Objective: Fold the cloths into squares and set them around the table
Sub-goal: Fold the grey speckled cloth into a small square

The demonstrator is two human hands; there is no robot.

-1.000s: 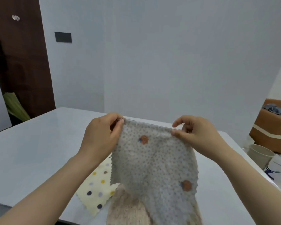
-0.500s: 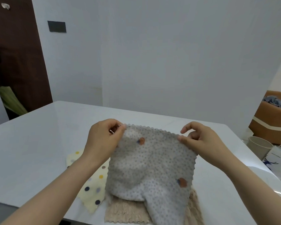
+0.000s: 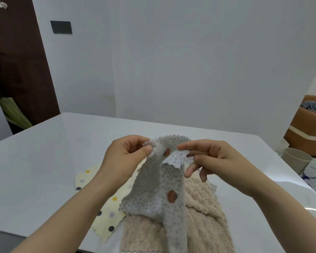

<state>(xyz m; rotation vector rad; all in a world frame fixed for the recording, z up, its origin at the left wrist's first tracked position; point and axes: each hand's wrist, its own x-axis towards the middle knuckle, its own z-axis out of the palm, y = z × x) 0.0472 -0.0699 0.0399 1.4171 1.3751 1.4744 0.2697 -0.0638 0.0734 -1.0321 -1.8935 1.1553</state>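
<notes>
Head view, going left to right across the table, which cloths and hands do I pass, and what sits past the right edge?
yellow cloth → left hand → grey cloth → right hand → cup. The beige cloth is left out: it lies partly under the grey one.

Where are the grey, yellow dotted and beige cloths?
grey cloth (image 3: 153, 194), head view, hanging middle panel.
yellow dotted cloth (image 3: 113, 207), head view, its flat middle.
beige cloth (image 3: 204, 216), head view, fluffy right side.

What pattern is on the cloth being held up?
It's a grey cloth with tiny dots and larger orange spots; head view.
</notes>
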